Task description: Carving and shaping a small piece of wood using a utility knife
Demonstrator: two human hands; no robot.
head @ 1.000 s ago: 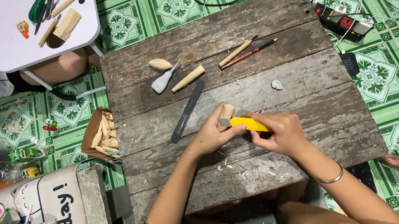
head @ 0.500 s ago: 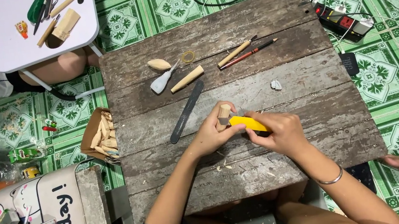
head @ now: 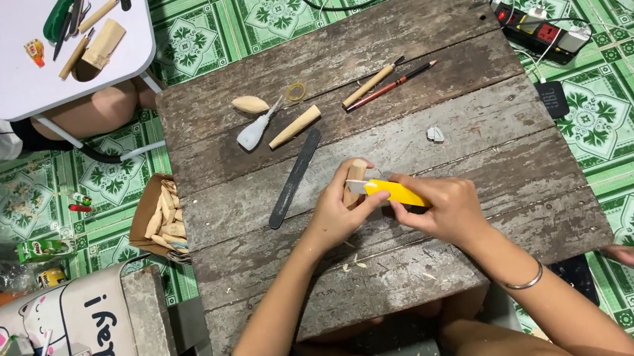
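Green patterned floor tiles (head: 291, 6) surround a weathered plank table (head: 448, 267) (small white table (head: 18, 80) nearby).

I sit on the floor of a home that doubles as a small woodcarving spot. Green patterned floor tiles (head: 283, 7) spread all around my low table (head: 479, 254) of rough grey planks. Carved wooden pieces (head: 294, 126), a file (head: 294, 178) and pencils (head: 391, 86) lie on it. A cardboard box of wood blanks (head: 160, 220), a power strip (head: 542, 30) and a small white folding table (head: 25, 75) with tools sit nearby.
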